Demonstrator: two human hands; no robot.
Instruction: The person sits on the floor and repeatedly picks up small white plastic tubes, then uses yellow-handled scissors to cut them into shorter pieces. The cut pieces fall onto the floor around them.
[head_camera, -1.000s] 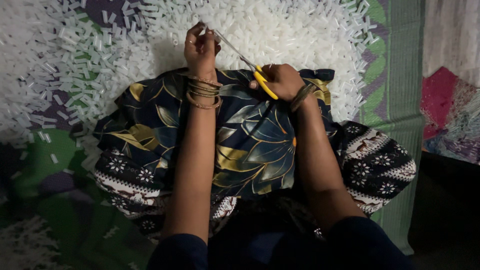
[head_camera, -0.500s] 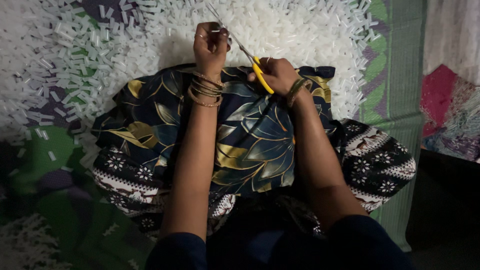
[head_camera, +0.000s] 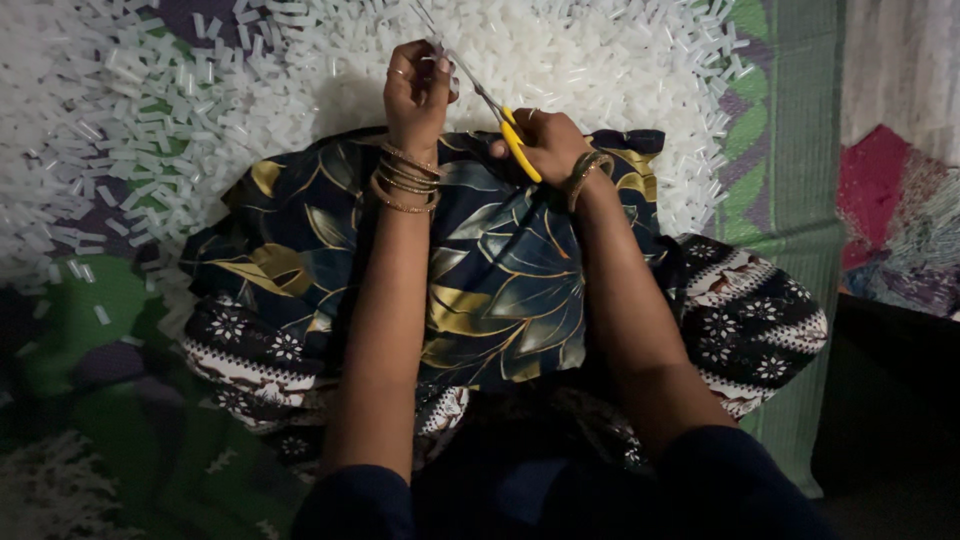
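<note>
1. The person sat on the floor, where a green woven mat (head_camera: 790, 200) ran along the right side and a patterned green and purple cloth (head_camera: 70, 340) covered the left.
2. A broad heap of short white tube pieces (head_camera: 600, 70) was spread over the floor ahead of the lap and thinned out to the left.
3. A dark floral fabric (head_camera: 500, 290) lay over the person's lap, with black-and-white patterned cloth at both knees.
4. At the far right a red and multicoloured cloth (head_camera: 900, 220) lay in dim light; the room beyond it was too dark to make out.
5. The thin white strip (head_camera: 432, 28) held up by the left hand was small and pale against the heap, and its upper end was hard to follow.
6. The left hand (head_camera: 418, 90), with bangles on the wrist, was pinched shut on the strip's lower end.
7. The right hand (head_camera: 545, 145) was clenched through the yellow handles of the scissors (head_camera: 490, 105).
8. The blades pointed up and left, and their tips met the strip just beside the left fingertips (head_camera: 440, 65), above the heap.
</note>
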